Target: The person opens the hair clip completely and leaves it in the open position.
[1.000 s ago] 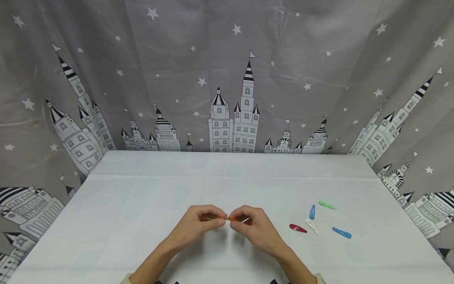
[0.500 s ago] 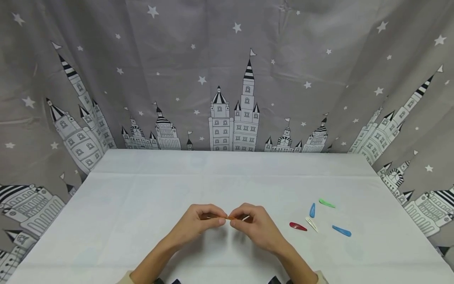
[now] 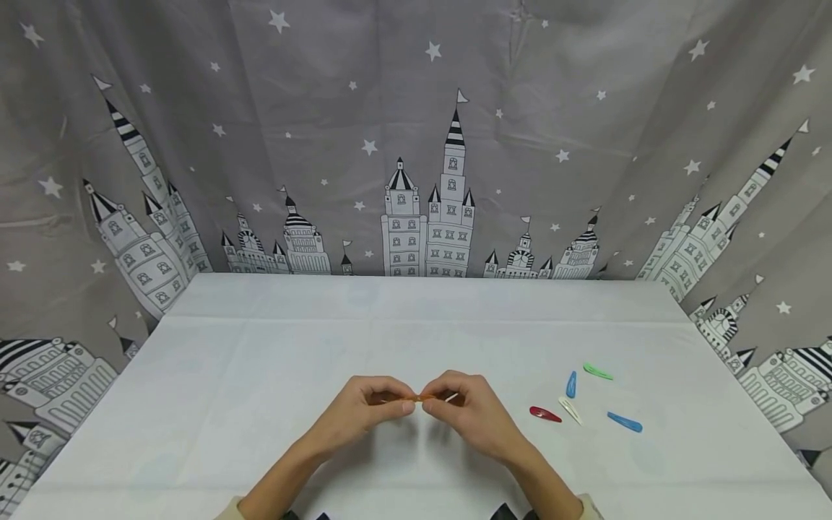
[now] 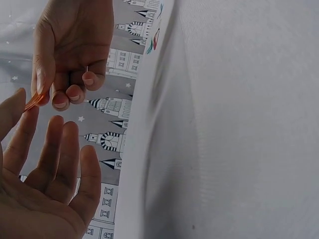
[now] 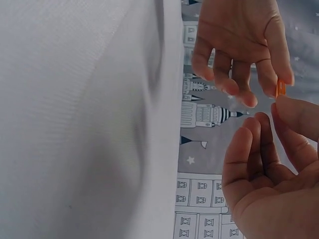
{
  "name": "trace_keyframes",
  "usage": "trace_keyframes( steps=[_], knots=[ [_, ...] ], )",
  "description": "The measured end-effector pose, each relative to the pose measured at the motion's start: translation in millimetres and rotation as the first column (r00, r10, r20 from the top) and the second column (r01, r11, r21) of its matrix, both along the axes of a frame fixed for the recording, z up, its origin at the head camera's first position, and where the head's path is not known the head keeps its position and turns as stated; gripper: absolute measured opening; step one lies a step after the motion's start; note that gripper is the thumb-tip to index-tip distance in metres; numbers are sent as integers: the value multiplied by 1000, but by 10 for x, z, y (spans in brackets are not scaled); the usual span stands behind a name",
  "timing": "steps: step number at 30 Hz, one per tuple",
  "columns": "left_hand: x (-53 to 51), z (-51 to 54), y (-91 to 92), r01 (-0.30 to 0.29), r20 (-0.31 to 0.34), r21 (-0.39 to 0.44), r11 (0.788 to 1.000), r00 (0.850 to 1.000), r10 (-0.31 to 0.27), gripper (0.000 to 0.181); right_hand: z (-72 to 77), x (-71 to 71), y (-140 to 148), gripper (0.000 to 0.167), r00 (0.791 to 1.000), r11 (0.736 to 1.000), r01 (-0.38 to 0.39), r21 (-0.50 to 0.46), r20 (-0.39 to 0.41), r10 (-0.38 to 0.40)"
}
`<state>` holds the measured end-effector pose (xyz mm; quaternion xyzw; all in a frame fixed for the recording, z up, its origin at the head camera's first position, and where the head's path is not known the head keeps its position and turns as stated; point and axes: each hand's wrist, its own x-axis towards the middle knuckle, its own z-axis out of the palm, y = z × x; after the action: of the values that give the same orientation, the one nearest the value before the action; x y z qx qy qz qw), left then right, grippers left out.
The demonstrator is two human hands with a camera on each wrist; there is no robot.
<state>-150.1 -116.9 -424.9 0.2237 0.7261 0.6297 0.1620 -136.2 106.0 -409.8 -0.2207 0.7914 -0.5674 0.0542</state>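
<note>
An orange hair clip (image 3: pixel 419 398) spans the small gap between my two hands, low over the middle of the white table. My left hand (image 3: pixel 365 410) pinches one end of it between thumb and forefinger. At the other end, my right hand (image 3: pixel 473 413) pinches it the same way. The left wrist view shows the clip (image 4: pixel 34 101) as a thin orange strip, mostly covered by fingertips. From the right wrist, a short piece of the clip (image 5: pixel 281 87) shows between both hands' fingertips. The other fingers of each hand are loosely bent and hold nothing clear.
Right of my hands, several hair clips lie scattered on the white table (image 3: pixel 292 354): a red clip (image 3: pixel 545 414), a white clip (image 3: pixel 570 410), a blue clip (image 3: pixel 571 384), a green clip (image 3: pixel 598 372) and another blue clip (image 3: pixel 625 422). A grey castle-print curtain (image 3: pixel 312 94) hangs behind.
Both hands stay in nearly the same place and keep their pinch on the orange hair clip. The fingertips shift only slightly; the clips on the table stay put.
</note>
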Motion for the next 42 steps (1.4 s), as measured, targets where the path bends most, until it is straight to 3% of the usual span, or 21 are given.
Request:
trace_keyframes(
  steps=[7,13,30,39,42],
  knots=[
    [3,-11,-3,-3,-33,3,1000,999,3,19,14,3,9,9,1000,1000,-13,-2,-13,13],
    [-14,-22,-24,55,-92,21,998,994,-52,17,4,-7,41,11,997,998,-58,12,-55,58],
    [-6,-21,-55,125,-188,33,992,975,-117,14,-45,-42,93,12,988,984,-151,-91,30,155],
    [0,-27,-58,172,-191,84,982,970,-153,12,-55,-43,103,10,980,973,-189,-130,45,196],
    [-5,-33,-59,162,-189,76,984,971,-145,11,-54,-40,96,11,980,975,-183,-130,54,191]
  ],
)
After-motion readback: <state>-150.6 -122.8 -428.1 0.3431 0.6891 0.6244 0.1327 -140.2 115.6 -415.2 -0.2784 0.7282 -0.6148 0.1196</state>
